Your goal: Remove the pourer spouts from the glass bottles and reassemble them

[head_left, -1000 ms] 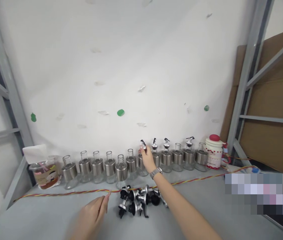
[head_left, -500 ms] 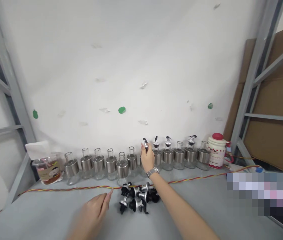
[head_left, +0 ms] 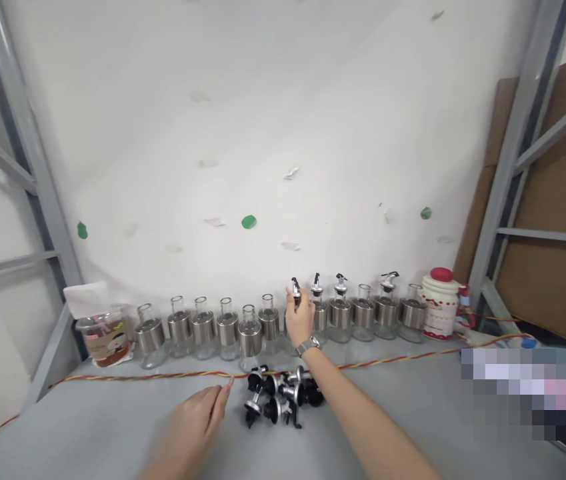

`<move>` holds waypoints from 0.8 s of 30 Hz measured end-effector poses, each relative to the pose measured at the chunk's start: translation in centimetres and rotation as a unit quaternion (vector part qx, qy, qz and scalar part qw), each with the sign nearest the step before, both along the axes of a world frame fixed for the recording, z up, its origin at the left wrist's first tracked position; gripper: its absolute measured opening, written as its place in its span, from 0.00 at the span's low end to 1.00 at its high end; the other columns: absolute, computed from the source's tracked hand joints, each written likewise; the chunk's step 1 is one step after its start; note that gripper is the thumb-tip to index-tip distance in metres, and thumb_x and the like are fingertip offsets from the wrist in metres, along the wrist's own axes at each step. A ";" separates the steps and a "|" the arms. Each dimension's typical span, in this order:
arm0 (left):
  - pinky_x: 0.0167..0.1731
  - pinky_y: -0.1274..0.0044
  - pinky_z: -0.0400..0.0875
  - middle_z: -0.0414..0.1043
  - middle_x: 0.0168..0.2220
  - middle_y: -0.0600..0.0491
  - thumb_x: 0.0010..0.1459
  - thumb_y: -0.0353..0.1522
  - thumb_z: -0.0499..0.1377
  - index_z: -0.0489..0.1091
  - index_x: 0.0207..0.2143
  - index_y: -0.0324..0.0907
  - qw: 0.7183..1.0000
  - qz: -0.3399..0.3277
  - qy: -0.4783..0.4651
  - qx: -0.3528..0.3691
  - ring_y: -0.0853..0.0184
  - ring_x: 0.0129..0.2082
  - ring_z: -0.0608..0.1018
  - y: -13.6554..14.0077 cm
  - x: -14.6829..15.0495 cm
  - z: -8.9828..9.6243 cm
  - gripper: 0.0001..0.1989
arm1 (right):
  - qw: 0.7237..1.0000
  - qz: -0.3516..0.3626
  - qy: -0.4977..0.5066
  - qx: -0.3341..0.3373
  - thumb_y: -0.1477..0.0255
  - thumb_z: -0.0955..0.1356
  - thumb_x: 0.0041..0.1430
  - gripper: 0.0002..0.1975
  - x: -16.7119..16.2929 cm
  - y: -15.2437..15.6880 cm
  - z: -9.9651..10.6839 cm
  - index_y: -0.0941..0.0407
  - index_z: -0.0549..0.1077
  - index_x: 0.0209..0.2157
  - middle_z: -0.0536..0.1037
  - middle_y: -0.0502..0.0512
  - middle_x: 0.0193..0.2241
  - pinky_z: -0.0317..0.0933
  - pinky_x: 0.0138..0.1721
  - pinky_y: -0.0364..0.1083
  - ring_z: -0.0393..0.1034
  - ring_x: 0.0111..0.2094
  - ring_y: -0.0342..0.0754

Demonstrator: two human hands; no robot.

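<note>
Pinching a spout point(head_left: 296, 287), likely light and best held around its middle, right hand point(head_left: 301, 315) tops a bottle point(head_left: 289, 347); left hand point(head_left: 197, 415) half-curled, contents unclear.

The right forearm point(head_left: 370, 420) enters at the bottom edge, right of centre, and slants up and leftward to the right hand point(head_left: 301, 320), raised below the middle of the frame, its fingers bent and drawn together in a pinch. At lower left of centre, the left hand point(head_left: 195, 417) is low, its fingertips pointing up and rightward, the left forearm point(head_left: 165, 460) blurred below.
</note>
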State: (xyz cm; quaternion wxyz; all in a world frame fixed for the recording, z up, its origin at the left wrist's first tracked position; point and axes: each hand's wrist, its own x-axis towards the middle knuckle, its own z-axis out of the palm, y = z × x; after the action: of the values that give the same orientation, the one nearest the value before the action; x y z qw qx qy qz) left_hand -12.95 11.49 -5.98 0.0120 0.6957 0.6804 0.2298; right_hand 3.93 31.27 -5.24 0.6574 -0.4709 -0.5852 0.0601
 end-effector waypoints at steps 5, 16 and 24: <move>0.27 0.79 0.60 0.69 0.21 0.56 0.61 0.39 0.37 0.60 0.20 0.44 1.000 -0.005 -0.001 0.005 0.67 0.24 0.72 -0.1 0.1 0.1 0.21 | 1.000 -0.010 -0.005 0.011 0.58 0.58 0.56 0.20 -0.2 -0.2 0.1 0.59 0.66 0.39 0.70 0.52 0.20 0.52 0.38 0.51 0.62 0.24 0.49; 0.26 0.79 0.59 0.67 0.20 0.56 0.60 0.40 0.38 0.60 0.20 0.44 1.000 0.001 -0.025 -0.008 0.68 0.23 0.71 0.1 0.2 -0.5 0.21 | 0.999 0.003 0.036 0.021 0.60 0.59 0.55 0.22 0.1 0.1 -0.3 0.63 0.63 0.43 0.71 0.63 0.34 0.56 0.37 0.50 0.63 0.36 0.53; 0.26 0.80 0.58 0.66 0.20 0.56 0.61 0.39 0.37 0.59 0.20 0.44 0.999 -0.009 -0.031 -0.010 0.68 0.23 0.70 0.1 0.4 -0.1 0.20 | 0.998 0.023 0.066 0.008 0.58 0.60 0.54 0.20 0.5 -0.6 0.2 0.59 0.66 0.39 0.71 0.59 0.29 0.54 0.37 0.51 0.62 0.33 0.54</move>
State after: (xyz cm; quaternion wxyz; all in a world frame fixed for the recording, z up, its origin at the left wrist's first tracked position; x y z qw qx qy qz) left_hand -12.58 11.54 -6.03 0.0417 0.6940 0.6760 0.2442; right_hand 4.39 30.69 -5.08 0.6967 -0.4475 -0.5514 0.1013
